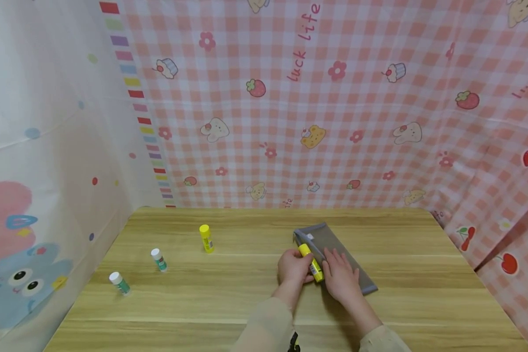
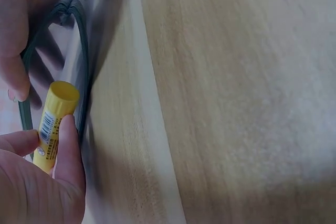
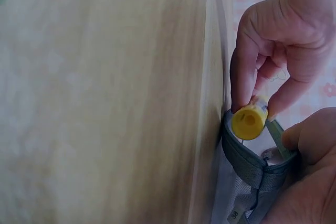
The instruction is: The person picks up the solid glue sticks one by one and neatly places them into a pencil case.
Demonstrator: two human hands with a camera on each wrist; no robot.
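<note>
My left hand [image 1: 292,266] pinches a yellow glue stick [image 1: 311,264] between thumb and fingers. One end of the stick sits at the spread mouth of a grey mesh pouch [image 1: 332,238], which lies slanted on the table. My right hand [image 1: 341,276] holds the pouch near its opening; the right wrist view shows the thumb against the dark rim [image 3: 244,163]. In the left wrist view, the rim [image 2: 84,51] stands apart in a loop around the glue stick [image 2: 55,114]. Whatever lies deeper in the pouch is hidden.
Another yellow glue stick [image 1: 206,239] stands on the wooden table [image 1: 246,305] left of my hands. Farther left stand two white-capped green glue sticks, one nearer the middle [image 1: 159,260] and one near the table's left edge [image 1: 120,283]. A patterned curtain [image 1: 264,122] hangs behind.
</note>
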